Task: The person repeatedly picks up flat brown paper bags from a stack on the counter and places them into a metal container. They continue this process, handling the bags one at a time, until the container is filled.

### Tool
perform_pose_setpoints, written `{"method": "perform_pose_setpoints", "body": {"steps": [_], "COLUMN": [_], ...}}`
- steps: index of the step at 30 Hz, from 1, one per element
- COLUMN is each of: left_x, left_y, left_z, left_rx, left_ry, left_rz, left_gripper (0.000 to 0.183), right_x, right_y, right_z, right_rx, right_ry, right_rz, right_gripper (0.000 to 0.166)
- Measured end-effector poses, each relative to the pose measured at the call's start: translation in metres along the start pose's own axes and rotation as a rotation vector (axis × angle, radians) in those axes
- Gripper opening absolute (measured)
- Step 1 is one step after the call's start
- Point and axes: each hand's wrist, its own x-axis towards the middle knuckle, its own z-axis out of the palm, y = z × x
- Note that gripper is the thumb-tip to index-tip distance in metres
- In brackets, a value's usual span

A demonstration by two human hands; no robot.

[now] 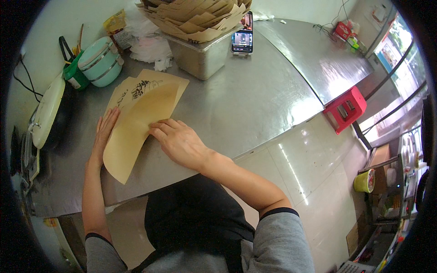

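A stack of brown kraft paper sheets (143, 76) with black print lies on a stainless steel table (235, 109). The top sheet (133, 136) is curled upward along its length, its near end hanging toward me. My right hand (181, 141) pinches that sheet's right edge between thumb and fingers. Along the left edge of the paper rests my left hand (106, 131), its fingers extended and close together; whether it grips anything is not clear. Beyond the stack, a steel container (201, 59) holds a tall pile of folded kraft paper pieces (194, 20).
A phone (242, 37) stands behind the container. Along the left wall are a mint lidded container (100, 61), a green holder (73, 73), plastic bags (148, 44) and a pan with a pale lid (49, 111). A red plastic stool (346, 109) stands beside the table's right part.
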Motion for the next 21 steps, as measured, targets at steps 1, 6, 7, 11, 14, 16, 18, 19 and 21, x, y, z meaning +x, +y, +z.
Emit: {"method": "perform_pose_setpoints", "body": {"steps": [1,6,7,11,14,16,18,19,21], "left_x": [0.0,0.001,0.001,-0.001,-0.004,-0.006,-0.008,-0.008,-0.01], "left_y": [-0.004,-0.007,-0.007,-0.009,-0.009,-0.01,-0.012,-0.013,-0.015], "left_z": [0.001,0.008,0.009,0.01,0.008,0.007,0.007,0.007,0.008], "left_rx": [0.018,0.087,0.136,0.224,0.178,0.154,0.133,0.119,0.082], "left_ry": [-0.006,0.023,0.027,0.032,0.031,0.03,0.031,0.031,0.034], "left_rz": [-0.005,0.024,0.03,0.038,0.023,0.012,-0.002,-0.007,-0.024], "left_gripper": [0.06,0.06,0.059,0.057,0.056,0.055,0.055,0.054,0.054], "right_x": [0.0,0.001,0.001,0.0,0.002,0.007,0.013,0.017,0.024], "right_y": [0.0,0.001,0.001,0.001,0.001,0.001,0.003,0.004,0.006], "right_z": [0.001,0.001,0.002,0.003,0.005,0.001,-0.002,-0.002,0.001], "right_rx": [0.005,0.008,0.0,0.012,-0.031,-0.077,-0.115,-0.13,-0.151], "right_ry": [0.004,0.013,0.032,0.083,0.126,0.079,0.038,0.021,-0.01], "right_rz": [-0.001,-0.009,-0.024,-0.024,-0.036,-0.042,-0.046,-0.047,-0.041], "right_gripper": [0.035,0.034,0.031,0.036,0.035,0.034,0.033,0.032,0.03]}}
